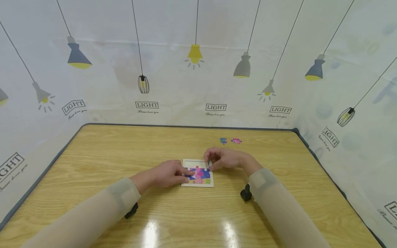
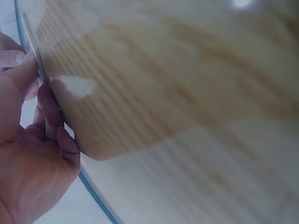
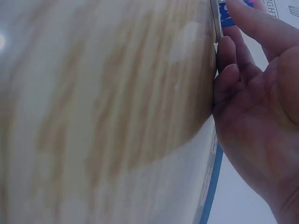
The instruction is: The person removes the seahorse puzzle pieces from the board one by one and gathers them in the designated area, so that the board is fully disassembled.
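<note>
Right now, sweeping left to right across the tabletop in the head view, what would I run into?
Left sleeve, left grip, pale puzzle tray, loose blue puzzle piece, loose pink puzzle piece, right sleeve.

Centre-frame in the head view, I see left fingers hiding part of the puzzle; the piece in the right fingers is too small to read.
</note>
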{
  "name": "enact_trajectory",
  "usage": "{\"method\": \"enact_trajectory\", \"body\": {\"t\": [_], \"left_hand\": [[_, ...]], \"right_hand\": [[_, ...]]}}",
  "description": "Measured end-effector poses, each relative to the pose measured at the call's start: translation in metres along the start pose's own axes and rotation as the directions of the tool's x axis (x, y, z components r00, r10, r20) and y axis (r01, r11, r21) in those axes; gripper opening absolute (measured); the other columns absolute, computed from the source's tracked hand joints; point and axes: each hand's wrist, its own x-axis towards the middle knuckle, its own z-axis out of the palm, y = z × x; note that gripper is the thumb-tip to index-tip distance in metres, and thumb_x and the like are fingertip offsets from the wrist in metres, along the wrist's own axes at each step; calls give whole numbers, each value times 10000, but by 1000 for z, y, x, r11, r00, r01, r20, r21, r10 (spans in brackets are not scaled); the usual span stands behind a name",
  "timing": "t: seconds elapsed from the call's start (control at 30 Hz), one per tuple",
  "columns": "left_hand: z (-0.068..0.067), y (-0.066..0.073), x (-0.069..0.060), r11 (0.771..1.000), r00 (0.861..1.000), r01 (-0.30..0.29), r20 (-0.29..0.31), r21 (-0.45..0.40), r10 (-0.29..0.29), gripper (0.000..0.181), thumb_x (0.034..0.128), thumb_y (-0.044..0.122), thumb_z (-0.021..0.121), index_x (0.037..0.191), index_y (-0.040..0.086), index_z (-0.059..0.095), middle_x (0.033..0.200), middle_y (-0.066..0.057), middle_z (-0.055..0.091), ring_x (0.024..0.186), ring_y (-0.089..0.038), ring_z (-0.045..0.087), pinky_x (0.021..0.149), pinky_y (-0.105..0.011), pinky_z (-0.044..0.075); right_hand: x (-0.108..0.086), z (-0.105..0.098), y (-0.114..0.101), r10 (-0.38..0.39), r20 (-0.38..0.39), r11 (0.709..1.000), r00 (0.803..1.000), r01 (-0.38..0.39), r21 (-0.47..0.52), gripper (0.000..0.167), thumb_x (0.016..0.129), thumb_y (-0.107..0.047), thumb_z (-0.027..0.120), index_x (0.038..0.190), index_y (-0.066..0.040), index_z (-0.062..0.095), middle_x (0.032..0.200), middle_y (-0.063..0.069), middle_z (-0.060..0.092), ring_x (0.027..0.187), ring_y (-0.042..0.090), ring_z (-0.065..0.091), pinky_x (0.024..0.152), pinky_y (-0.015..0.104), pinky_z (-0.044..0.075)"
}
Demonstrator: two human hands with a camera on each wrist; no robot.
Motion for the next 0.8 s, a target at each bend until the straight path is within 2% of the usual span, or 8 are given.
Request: {"method": "enact_trajectory", "body": {"t": [0.27, 0.37, 0.43, 0.53, 0.57, 0.63, 0.67, 0.8], "left_hand": [[-1, 1, -1, 1000, 1000, -6, 2, -2, 6, 371, 1087, 358, 710, 1449, 279, 727, 933, -5, 570, 849, -155, 503, 757, -294, 397], [1, -3, 0, 999, 999, -42, -2, 6, 42, 378, 1094, 367, 697, 1460, 275, 719, 929, 4, 568, 838, -147, 497, 752, -295, 398], [3, -9, 1, 998, 998, -65, -6, 12, 65, 381, 1105, 378, 676, 1471, 278, 711, 932, 5, 564, 837, -146, 493, 749, -299, 397], [4, -11, 2, 998, 998, -67, -5, 9, 67, 378, 1107, 388, 672, 1470, 294, 710, 934, 4, 566, 839, -153, 498, 752, -308, 404], [2, -9, 1, 999, 999, -52, 0, 1, 52, 375, 1101, 380, 682, 1465, 295, 714, 937, -3, 575, 846, -160, 505, 760, -313, 408], [3, -15, 3, 998, 998, -63, -8, 3, 63, 380, 1096, 426, 679, 1460, 327, 715, 937, 4, 573, 842, -157, 505, 752, -305, 410], [2, -12, 2, 999, 999, -54, -4, -4, 54, 379, 1083, 428, 698, 1450, 335, 722, 930, 5, 575, 837, -158, 510, 750, -304, 417], [9, -27, 10, 997, 997, -75, -17, 4, 75, 394, 1070, 507, 691, 1442, 380, 720, 924, 25, 566, 823, -141, 504, 724, -292, 417]], "right_hand": [[0, -3, 6, 18, -58, 999, 998, -15, 48, 162, 992, -120, 796, 1139, -153, 735, 1142, 20, 699, 1041, 232, 588, 961, 379, 483], [-1, -5, 7, 41, -108, 998, 993, -35, 56, 127, 1004, -137, 794, 1119, -132, 743, 1107, 26, 727, 960, 220, 603, 880, 347, 502], [-1, -6, 6, 60, -152, 996, 987, -48, 77, 171, 1018, -159, 785, 1178, -117, 738, 1095, 44, 727, 907, 220, 606, 816, 328, 513], [-4, -9, 4, 96, -218, 989, 971, -69, 128, 279, 1038, -227, 773, 1290, -124, 715, 1128, 58, 717, 907, 236, 630, 795, 331, 542], [-5, -10, 4, 100, -233, 987, 967, -67, 144, 299, 1045, -244, 764, 1313, -122, 708, 1149, 65, 715, 946, 246, 653, 827, 343, 565], [-9, -11, 2, 104, -254, 982, 961, -58, 180, 320, 1059, -264, 745, 1343, -124, 700, 1199, 81, 718, 1041, 272, 692, 916, 386, 598], [-11, -12, 2, 104, -262, 978, 959, -50, 204, 303, 1065, -263, 738, 1324, -109, 709, 1221, 87, 722, 1091, 282, 709, 962, 411, 608], [-20, -14, -1, 85, -273, 945, 958, 9, 326, 307, 1106, -201, 673, 1348, -13, 673, 1280, 154, 724, 1198, 337, 745, 1075, 495, 595]]}}
